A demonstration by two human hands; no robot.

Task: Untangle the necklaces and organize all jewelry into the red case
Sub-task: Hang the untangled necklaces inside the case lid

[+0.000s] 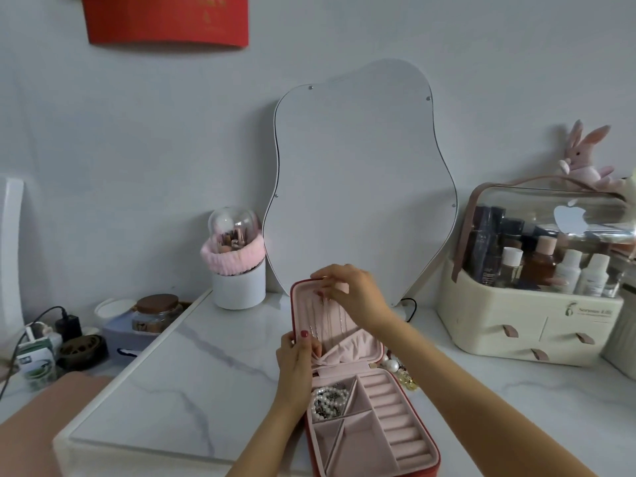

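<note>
On the marble table, nearest the edge, the red case lies open, its pink tray facing up. A pearl strand is heaped in the tray's back-left compartment, and ring rolls run down the right side. Behind the tray the lid stands upright, thin necklaces hanging down its lining into a gathered pocket. The left hand grips the lid's left edge, thumb curled over the rim. The right hand reaches over the lid's top, fingertips pinching at the upper end of the necklaces. More pearls and gold pieces lie on the table just right of the case. Further back stand a brush cup, a wavy mirror against the wall, and an organizer of bottles with a plush rabbit on top
</note>
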